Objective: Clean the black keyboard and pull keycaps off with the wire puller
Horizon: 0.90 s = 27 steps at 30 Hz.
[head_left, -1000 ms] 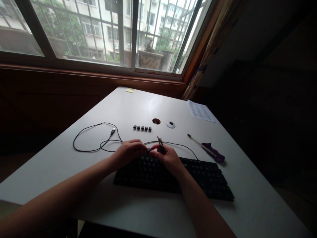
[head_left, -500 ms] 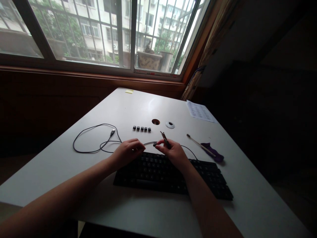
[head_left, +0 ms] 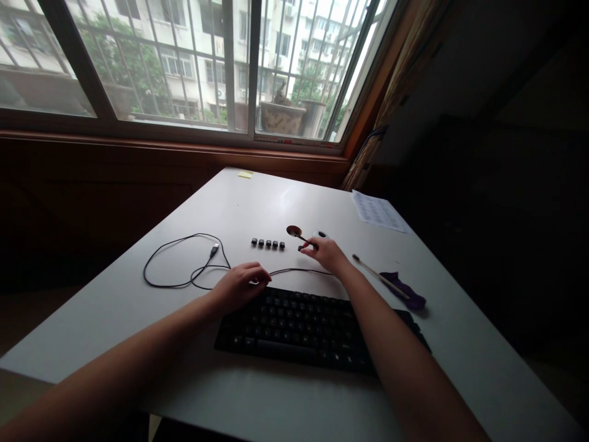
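My right hand (head_left: 324, 253) pinches a small black keycap (head_left: 300, 248) between thumb and finger, just above or on the white desk. A slim pronged tool (head_left: 307, 240), its kind unclear, also sticks out of that hand toward the desk hole. To the left, several black keycaps (head_left: 268, 244) stand in a short row. My left hand (head_left: 243, 283) is curled over the back left edge of the black keyboard (head_left: 294, 319), thumb mostly hidden. The right forearm covers part of the keyboard's right side.
A black USB cable (head_left: 159, 285) lies looped at left and runs behind the keyboard. At right are a thin brush (head_left: 375, 273) and a purple cloth (head_left: 405, 293). Farther back are a round desk hole (head_left: 293, 231), a white ring cover (head_left: 321, 234), a printed sheet (head_left: 380, 212) and a yellow note (head_left: 245, 175).
My right hand has moved forward from above the keyboard to the right of the keycap row, carrying the keycap and the tool. My left hand keeps its place at the keyboard.
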Each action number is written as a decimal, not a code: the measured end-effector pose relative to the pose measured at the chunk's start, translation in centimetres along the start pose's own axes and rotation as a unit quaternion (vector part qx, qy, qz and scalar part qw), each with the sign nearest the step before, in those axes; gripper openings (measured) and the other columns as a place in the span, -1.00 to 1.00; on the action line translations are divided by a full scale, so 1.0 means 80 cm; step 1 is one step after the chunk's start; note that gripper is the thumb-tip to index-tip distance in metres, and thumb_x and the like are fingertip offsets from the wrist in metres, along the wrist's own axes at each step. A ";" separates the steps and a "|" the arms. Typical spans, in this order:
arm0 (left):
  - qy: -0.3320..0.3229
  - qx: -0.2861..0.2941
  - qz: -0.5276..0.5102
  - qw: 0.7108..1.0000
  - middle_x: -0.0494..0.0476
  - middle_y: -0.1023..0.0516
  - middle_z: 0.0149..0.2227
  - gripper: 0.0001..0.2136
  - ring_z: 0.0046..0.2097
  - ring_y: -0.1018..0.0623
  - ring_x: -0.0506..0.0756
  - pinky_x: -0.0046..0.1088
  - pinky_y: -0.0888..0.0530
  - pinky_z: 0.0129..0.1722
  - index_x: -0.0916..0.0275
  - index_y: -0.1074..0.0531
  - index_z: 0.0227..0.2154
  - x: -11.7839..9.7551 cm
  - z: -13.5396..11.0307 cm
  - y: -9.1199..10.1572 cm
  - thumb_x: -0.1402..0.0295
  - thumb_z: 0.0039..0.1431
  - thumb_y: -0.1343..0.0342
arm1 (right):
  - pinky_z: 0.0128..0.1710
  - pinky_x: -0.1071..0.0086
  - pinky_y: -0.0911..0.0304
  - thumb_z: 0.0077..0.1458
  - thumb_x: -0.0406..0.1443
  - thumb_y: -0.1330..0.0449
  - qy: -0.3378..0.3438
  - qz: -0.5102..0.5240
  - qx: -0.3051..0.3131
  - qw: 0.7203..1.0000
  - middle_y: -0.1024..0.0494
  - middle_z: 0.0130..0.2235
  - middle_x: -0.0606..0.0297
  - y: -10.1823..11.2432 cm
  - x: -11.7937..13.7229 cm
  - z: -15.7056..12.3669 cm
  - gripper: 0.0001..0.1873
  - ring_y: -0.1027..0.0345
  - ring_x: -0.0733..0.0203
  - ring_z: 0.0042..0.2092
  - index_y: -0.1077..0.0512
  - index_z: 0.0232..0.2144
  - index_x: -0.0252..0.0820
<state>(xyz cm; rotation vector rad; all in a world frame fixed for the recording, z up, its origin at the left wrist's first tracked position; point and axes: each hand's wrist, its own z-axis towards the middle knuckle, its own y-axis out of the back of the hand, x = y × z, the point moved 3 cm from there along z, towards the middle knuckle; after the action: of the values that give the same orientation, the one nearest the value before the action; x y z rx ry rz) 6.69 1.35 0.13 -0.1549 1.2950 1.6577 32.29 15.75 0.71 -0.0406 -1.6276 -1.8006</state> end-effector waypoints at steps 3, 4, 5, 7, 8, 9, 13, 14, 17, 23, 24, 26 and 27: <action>0.008 0.010 0.000 1.000 0.11 -0.55 -0.26 -0.87 -0.29 -0.56 0.02 -0.49 -0.52 -0.26 0.24 -0.52 -0.25 -0.001 0.000 -0.001 0.50 0.22 -0.08 | -0.34 0.37 -0.17 0.08 -0.20 -0.30 0.017 -0.013 0.012 1.000 -0.57 -0.40 0.27 -0.007 -0.004 0.015 -0.82 -0.35 0.22 -0.40 -0.61 -0.28 -0.13; 0.010 0.012 0.000 1.000 0.10 -0.55 -0.26 -0.86 -0.29 -0.56 0.02 -0.49 -0.52 -0.26 0.24 -0.52 -0.25 -0.001 0.000 -0.001 0.50 0.22 -0.08 | -0.32 0.36 -0.18 0.08 -0.21 -0.31 0.023 -0.018 0.016 0.999 -0.58 -0.38 0.25 -0.009 -0.005 0.019 -0.83 -0.37 0.21 -0.38 -0.61 -0.27 -0.13; 0.012 0.015 0.000 1.000 0.10 -0.55 -0.26 -0.86 -0.29 -0.55 0.02 -0.49 -0.51 -0.26 0.24 -0.53 -0.25 -0.001 0.000 -0.001 0.50 0.22 -0.08 | -0.31 0.36 -0.18 0.08 -0.22 -0.31 0.028 -0.022 0.020 0.999 -0.60 -0.36 0.24 -0.011 -0.005 0.023 -0.83 -0.38 0.20 -0.37 -0.61 -0.27 -0.13; 0.017 0.019 0.001 1.000 0.10 -0.55 -0.26 -0.85 -0.29 -0.55 0.03 -0.49 -0.50 -0.26 0.23 -0.53 -0.24 -0.002 0.000 -0.001 0.51 0.21 -0.08 | -0.29 0.36 -0.19 0.07 -0.23 -0.33 0.036 -0.028 0.028 0.999 -0.61 -0.33 0.22 -0.016 -0.004 0.030 -0.83 -0.40 0.18 -0.34 -0.61 -0.26 -0.12; 0.018 0.020 0.001 1.000 0.10 -0.55 -0.26 -0.85 -0.29 -0.55 0.03 -0.49 -0.49 -0.27 0.23 -0.53 -0.25 -0.002 0.000 0.000 0.52 0.21 -0.08 | -0.29 0.36 -0.20 0.07 -0.23 -0.33 0.039 -0.031 0.032 0.998 -0.62 -0.31 0.22 -0.018 -0.005 0.033 -0.83 -0.41 0.18 -0.33 -0.61 -0.26 -0.12; 0.019 0.020 0.003 1.000 0.10 -0.55 -0.26 -0.85 -0.29 -0.55 0.03 -0.49 -0.49 -0.27 0.23 -0.53 -0.25 -0.002 0.000 0.000 0.52 0.20 -0.08 | -0.28 0.36 -0.20 0.07 -0.23 -0.33 0.042 -0.032 0.035 0.998 -0.62 -0.30 0.21 -0.020 -0.005 0.036 -0.83 -0.42 0.18 -0.32 -0.62 -0.26 -0.12; 0.017 0.026 0.007 0.999 0.10 -0.55 -0.27 -0.85 -0.30 -0.54 0.03 -0.50 -0.47 -0.28 0.24 -0.53 -0.24 -0.005 0.001 0.001 0.52 0.21 -0.08 | -0.28 0.36 -0.22 0.08 -0.22 -0.34 0.047 -0.038 0.042 0.997 -0.64 -0.28 0.22 -0.024 -0.007 0.043 -0.82 -0.43 0.18 -0.31 -0.62 -0.24 -0.13; 0.018 0.028 0.007 0.999 0.10 -0.55 -0.26 -0.85 -0.30 -0.54 0.03 -0.50 -0.46 -0.29 0.24 -0.53 -0.24 -0.005 0.001 0.001 0.51 0.21 -0.08 | -0.27 0.36 -0.22 0.08 -0.22 -0.34 0.046 -0.039 0.042 0.997 -0.64 -0.28 0.22 -0.024 -0.007 0.044 -0.81 -0.44 0.18 -0.31 -0.62 -0.23 -0.13; 0.019 0.030 0.008 0.999 0.11 -0.55 -0.26 -0.85 -0.30 -0.54 0.03 -0.50 -0.46 -0.29 0.24 -0.54 -0.24 -0.006 0.001 0.001 0.52 0.21 -0.08 | -0.27 0.36 -0.23 0.07 -0.22 -0.34 0.046 -0.041 0.042 0.997 -0.64 -0.27 0.22 -0.024 -0.007 0.044 -0.80 -0.45 0.17 -0.31 -0.62 -0.22 -0.12; 0.012 0.027 0.011 1.000 0.11 -0.55 -0.25 -0.85 -0.30 -0.55 0.03 -0.52 -0.46 -0.30 0.24 -0.53 -0.23 -0.005 0.000 0.001 0.51 0.22 -0.08 | -0.19 0.33 -0.26 0.04 -0.20 -0.37 0.044 -0.040 0.035 0.998 -0.66 -0.23 0.18 -0.026 -0.006 0.042 -0.73 -0.49 0.11 -0.22 -0.61 -0.17 -0.11; 0.012 0.027 0.011 0.999 0.11 -0.55 -0.25 -0.85 -0.30 -0.55 0.03 -0.52 -0.46 -0.30 0.24 -0.53 -0.23 -0.005 0.001 0.001 0.50 0.22 -0.08 | -0.19 0.32 -0.26 0.04 -0.18 -0.38 0.043 -0.039 0.034 0.998 -0.65 -0.23 0.18 -0.026 -0.007 0.042 -0.70 -0.49 0.11 -0.23 -0.61 -0.15 -0.11; 0.014 0.028 0.010 0.999 0.11 -0.55 -0.26 -0.85 -0.31 -0.55 0.03 -0.52 -0.47 -0.30 0.24 -0.53 -0.24 -0.005 0.001 0.001 0.50 0.22 -0.08 | -0.21 0.32 -0.26 0.05 -0.14 -0.37 0.040 -0.034 0.033 0.998 -0.65 -0.25 0.19 -0.027 -0.008 0.042 -0.64 -0.48 0.12 -0.27 -0.60 -0.10 -0.11; 0.014 0.028 0.010 0.999 0.11 -0.55 -0.26 -0.85 -0.31 -0.55 0.02 -0.52 -0.47 -0.30 0.24 -0.53 -0.24 -0.005 0.001 0.001 0.50 0.22 -0.08 | -0.22 0.33 -0.26 0.05 -0.11 -0.36 0.038 -0.031 0.033 0.998 -0.65 -0.27 0.20 -0.027 -0.009 0.042 -0.62 -0.47 0.13 -0.29 -0.59 -0.09 -0.11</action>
<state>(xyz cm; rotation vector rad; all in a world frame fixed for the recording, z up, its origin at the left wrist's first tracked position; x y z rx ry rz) 6.91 1.15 0.47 -0.1321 1.3676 1.6393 30.29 19.00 -0.79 0.1075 -1.6486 -1.7714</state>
